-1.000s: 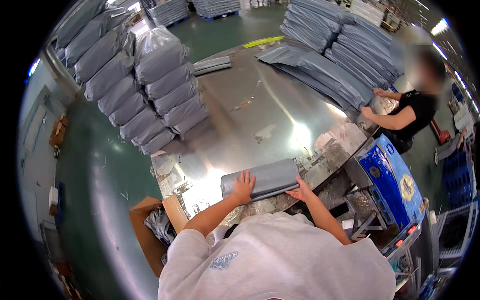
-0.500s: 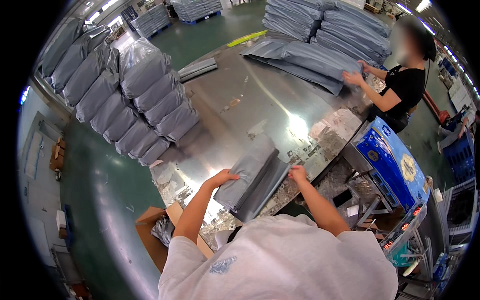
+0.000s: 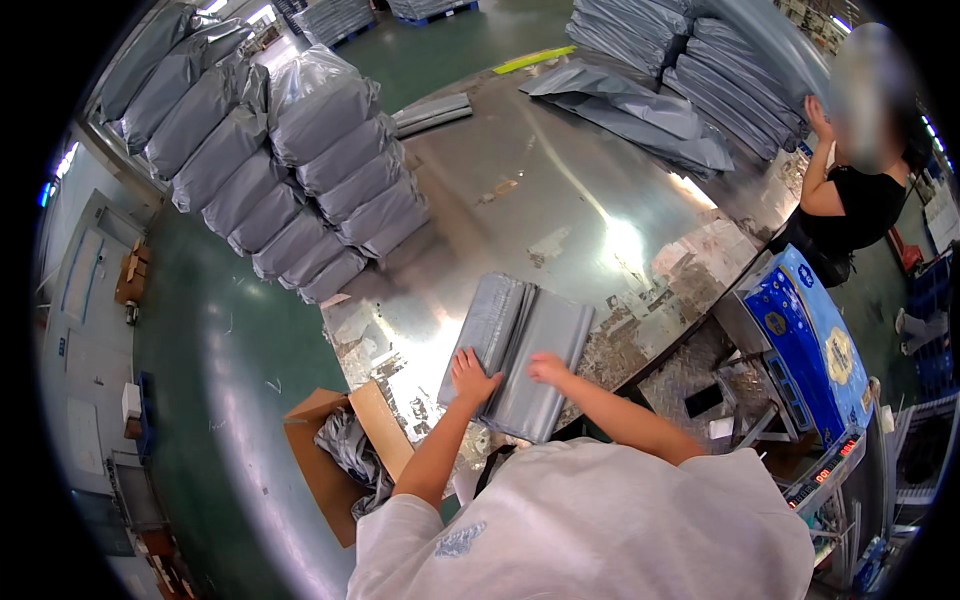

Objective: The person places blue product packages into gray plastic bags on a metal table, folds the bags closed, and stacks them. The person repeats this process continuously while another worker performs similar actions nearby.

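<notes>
On the near part of the metal table lies a bundle of grey plastic bags [image 3: 487, 325], with a flat grey plastic sheet [image 3: 555, 325] spread to its right. My left hand [image 3: 472, 378] rests on the near end of the bundle, fingers spread and pressing down. Over the middle of the sheet is my right hand [image 3: 547, 369], its fingers curled in. Whether anything is inside those fingers is hidden.
Wrapped grey packs [image 3: 325, 130] are stacked at the left. An open cardboard box [image 3: 318, 465] with crumpled grey plastic stands beside the table [image 3: 480, 215]. At right are a blue carton [image 3: 800, 330] and a co-worker [image 3: 850, 200] handling grey plastic near more stacks.
The sheet's edge, raised in my right hand before, now lies flat to the right. My right hand has moved inward off that edge; my left hand has flattened. The co-worker has lifted a grey pack away.
</notes>
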The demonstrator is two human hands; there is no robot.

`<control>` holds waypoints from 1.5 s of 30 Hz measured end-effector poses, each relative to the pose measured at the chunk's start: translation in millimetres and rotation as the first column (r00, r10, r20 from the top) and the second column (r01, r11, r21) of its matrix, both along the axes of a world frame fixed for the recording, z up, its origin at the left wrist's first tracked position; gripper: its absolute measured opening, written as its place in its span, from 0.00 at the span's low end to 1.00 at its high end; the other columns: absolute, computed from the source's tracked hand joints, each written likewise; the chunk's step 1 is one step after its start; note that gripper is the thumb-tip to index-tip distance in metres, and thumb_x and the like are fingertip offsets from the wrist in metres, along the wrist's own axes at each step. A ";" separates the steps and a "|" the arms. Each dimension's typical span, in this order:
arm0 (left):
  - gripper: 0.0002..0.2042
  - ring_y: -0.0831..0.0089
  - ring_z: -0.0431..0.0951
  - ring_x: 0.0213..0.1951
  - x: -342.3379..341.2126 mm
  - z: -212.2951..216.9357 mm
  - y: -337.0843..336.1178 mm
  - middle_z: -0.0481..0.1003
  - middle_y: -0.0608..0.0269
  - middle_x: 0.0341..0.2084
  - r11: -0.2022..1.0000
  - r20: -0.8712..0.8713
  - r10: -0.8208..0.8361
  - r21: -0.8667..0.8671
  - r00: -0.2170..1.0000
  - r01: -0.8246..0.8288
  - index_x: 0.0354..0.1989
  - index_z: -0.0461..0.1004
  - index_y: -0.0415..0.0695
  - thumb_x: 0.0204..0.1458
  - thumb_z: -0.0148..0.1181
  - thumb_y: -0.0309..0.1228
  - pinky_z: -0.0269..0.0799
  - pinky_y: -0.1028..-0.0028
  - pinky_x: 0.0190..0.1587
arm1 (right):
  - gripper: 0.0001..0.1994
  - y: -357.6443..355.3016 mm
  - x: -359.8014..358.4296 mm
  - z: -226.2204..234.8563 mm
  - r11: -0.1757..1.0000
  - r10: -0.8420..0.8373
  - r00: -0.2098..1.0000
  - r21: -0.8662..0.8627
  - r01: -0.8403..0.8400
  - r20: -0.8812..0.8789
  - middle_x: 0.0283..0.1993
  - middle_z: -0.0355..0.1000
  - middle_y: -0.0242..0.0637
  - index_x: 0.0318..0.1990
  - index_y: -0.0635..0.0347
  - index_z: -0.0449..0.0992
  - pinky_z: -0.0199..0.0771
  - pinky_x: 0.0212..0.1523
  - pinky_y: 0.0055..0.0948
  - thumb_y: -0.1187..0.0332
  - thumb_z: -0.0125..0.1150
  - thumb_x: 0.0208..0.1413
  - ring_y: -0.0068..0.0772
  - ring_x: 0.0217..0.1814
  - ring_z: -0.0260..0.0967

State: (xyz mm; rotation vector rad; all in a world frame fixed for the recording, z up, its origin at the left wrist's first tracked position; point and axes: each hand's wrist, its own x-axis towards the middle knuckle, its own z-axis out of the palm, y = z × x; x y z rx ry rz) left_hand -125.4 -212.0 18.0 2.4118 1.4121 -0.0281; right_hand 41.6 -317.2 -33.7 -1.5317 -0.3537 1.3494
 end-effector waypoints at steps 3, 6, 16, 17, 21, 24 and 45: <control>0.52 0.52 0.40 0.63 6.2 5.8 -0.2 0.42 0.46 0.62 0.997 -0.056 0.048 -0.064 0.997 -0.051 0.62 0.41 0.42 0.31 0.64 0.53 0.39 0.58 0.62 | 0.22 30.5 -21.7 6.4 1.000 -0.018 0.992 -0.019 0.016 -0.127 0.34 0.71 0.40 0.44 0.68 0.69 0.70 0.32 0.24 0.64 0.63 0.42 0.29 0.32 0.69; 0.52 0.51 0.40 0.63 0.7 10.0 1.2 0.41 0.47 0.62 0.993 -0.038 0.063 -0.101 0.997 -0.067 0.62 0.41 0.45 0.31 0.64 0.55 0.38 0.57 0.62 | 0.30 54.0 -37.9 24.8 0.979 -0.022 0.996 -0.201 0.040 0.090 0.36 0.70 0.43 0.43 0.70 0.69 0.69 0.37 0.25 0.57 0.69 0.35 0.31 0.39 0.69; 0.50 0.51 0.40 0.63 -22.1 -2.1 25.6 0.40 0.48 0.62 0.970 0.134 0.024 -0.244 0.991 0.010 0.63 0.41 0.50 0.33 0.59 0.60 0.38 0.55 0.61 | 0.32 76.6 -62.1 42.9 0.899 0.105 0.848 -0.413 0.142 0.519 0.47 0.65 0.48 0.47 0.64 0.63 0.67 0.47 0.38 0.55 0.67 0.35 0.47 0.50 0.63; 0.50 0.51 0.40 0.63 -24.1 -3.0 31.6 0.41 0.47 0.62 0.958 0.181 0.036 -0.286 0.983 0.018 0.63 0.41 0.49 0.34 0.58 0.61 0.38 0.56 0.61 | 0.31 70.6 -56.0 35.9 0.950 0.053 0.883 -0.296 0.100 0.466 0.46 0.66 0.47 0.47 0.64 0.63 0.68 0.46 0.37 0.57 0.66 0.37 0.44 0.48 0.65; 0.54 0.51 0.39 0.63 -23.2 6.8 36.7 0.40 0.45 0.62 0.948 0.167 0.037 -0.317 0.985 0.018 0.63 0.40 0.45 0.32 0.56 0.65 0.35 0.57 0.61 | 0.19 48.5 -46.0 12.6 0.945 -0.296 0.899 0.038 0.325 -0.323 0.44 0.68 0.39 0.45 0.63 0.64 0.70 0.42 0.34 0.68 0.60 0.46 0.35 0.42 0.68; 0.59 0.48 0.36 0.63 -18.4 16.0 37.2 0.37 0.41 0.62 0.931 0.101 0.026 -0.364 0.994 0.012 0.63 0.36 0.44 0.26 0.58 0.67 0.34 0.52 0.61 | 0.15 27.8 -47.1 18.1 0.918 -0.285 0.795 0.085 0.387 -0.536 0.44 0.68 0.35 0.46 0.61 0.64 0.69 0.44 0.32 0.67 0.56 0.52 0.31 0.43 0.68; 0.49 0.53 0.54 0.59 -22.0 13.3 83.4 0.53 0.37 0.57 0.731 0.488 -0.041 -0.580 0.872 0.359 0.60 0.46 0.33 0.32 0.66 0.47 0.51 0.67 0.59 | 0.13 62.1 -71.0 6.3 0.893 -0.243 0.722 0.142 0.428 -0.648 0.42 0.68 0.32 0.43 0.59 0.66 0.66 0.46 0.31 0.62 0.52 0.55 0.29 0.44 0.66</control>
